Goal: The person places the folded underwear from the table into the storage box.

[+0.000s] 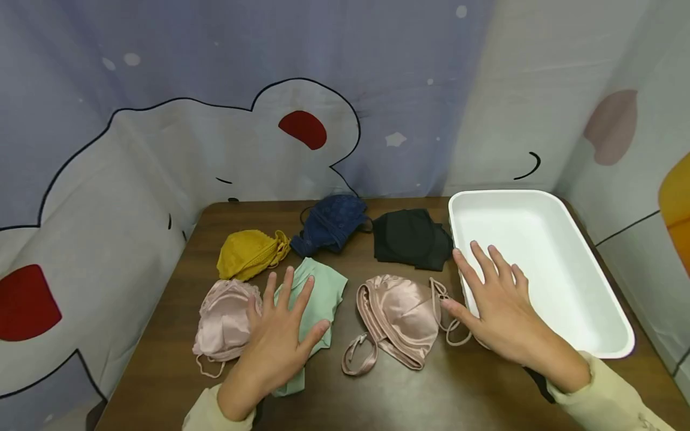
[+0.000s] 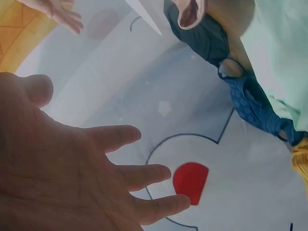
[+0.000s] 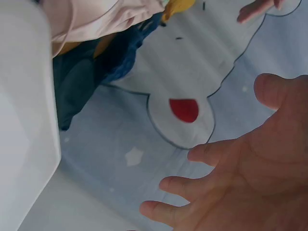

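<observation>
With fingers spread and nothing held, my left hand (image 1: pixel 283 335) hovers over a mint green folded garment (image 1: pixel 323 287) and beside a pale pink lace bra (image 1: pixel 223 326). My right hand (image 1: pixel 498 305), also spread, hovers by the left edge of a white plastic tray (image 1: pixel 544 269). Left of it lies a shiny rose satin bra (image 1: pixel 404 314) with loose straps. Behind these, a mustard yellow bra (image 1: pixel 248 254), a dark blue bra (image 1: pixel 334 224) and a black folded garment (image 1: pixel 412 239) form a back row. Both wrist views show bare, extended fingers.
All of it rests on a brown wooden table (image 1: pixel 372 392). A printed curtain (image 1: pixel 399 96) hangs along the table's back and both sides. The tray takes up the table's right end, near the curtain on that side.
</observation>
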The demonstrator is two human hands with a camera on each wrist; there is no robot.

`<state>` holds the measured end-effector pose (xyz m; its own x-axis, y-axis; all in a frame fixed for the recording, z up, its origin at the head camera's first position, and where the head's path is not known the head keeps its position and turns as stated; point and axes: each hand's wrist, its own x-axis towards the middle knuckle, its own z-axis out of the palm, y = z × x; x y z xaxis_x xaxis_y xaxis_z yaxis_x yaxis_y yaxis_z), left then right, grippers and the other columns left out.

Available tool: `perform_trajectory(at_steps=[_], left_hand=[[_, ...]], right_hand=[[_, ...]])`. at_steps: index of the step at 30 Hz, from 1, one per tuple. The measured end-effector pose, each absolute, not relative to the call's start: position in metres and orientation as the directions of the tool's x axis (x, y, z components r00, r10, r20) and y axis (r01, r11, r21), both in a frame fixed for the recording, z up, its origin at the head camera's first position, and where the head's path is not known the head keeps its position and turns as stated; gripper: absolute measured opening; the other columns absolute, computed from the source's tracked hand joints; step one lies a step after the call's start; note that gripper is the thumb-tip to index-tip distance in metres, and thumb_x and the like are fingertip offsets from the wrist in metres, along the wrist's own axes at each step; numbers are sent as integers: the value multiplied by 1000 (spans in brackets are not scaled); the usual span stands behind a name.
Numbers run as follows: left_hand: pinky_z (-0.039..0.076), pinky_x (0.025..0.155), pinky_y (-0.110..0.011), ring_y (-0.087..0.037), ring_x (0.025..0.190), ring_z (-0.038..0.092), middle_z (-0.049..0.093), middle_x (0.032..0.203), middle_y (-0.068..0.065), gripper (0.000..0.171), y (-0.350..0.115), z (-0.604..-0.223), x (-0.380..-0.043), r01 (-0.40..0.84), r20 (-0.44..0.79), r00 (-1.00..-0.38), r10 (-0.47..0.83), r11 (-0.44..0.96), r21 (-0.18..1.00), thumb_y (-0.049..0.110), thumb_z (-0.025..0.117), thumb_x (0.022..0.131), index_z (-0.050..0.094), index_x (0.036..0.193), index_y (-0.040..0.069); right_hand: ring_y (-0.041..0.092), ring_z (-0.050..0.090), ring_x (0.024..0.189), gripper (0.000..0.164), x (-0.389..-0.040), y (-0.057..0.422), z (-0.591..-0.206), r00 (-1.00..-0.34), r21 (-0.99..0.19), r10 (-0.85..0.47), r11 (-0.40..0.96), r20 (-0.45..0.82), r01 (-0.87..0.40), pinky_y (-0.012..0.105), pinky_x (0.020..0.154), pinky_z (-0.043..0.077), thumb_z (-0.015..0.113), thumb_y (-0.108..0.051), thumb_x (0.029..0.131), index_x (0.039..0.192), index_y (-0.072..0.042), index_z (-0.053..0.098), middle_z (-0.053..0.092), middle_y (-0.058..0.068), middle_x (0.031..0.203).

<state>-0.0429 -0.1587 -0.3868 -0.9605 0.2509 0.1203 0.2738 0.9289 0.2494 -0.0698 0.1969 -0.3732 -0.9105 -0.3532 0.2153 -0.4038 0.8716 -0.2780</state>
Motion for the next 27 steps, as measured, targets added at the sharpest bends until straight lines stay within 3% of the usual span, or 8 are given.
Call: perform_trajectory(at_steps=[17,27], left_hand=[[2,98,-70,-42,139,3,12,155,-17,72,-186,-388,-57,182,74,-983,169,949,258,60,40,94,26,151,19],[3,96,-71,-47,137,7,16,152,-23,72,-207,-384,-67,154,95,-986,134,955,255,57,39,95,30,148,10]], right_hand=[[49,4,135,79,-83,240,-382,-968,-333,-226,909,107,-249,71,93,6,49,-51,94,152,-9,15,11,25,151],[54,3,133,78,-89,264,-387,-979,-368,-195,907,67,-206,73,89,4,46,-49,96,152,-9,9,7,29,151]])
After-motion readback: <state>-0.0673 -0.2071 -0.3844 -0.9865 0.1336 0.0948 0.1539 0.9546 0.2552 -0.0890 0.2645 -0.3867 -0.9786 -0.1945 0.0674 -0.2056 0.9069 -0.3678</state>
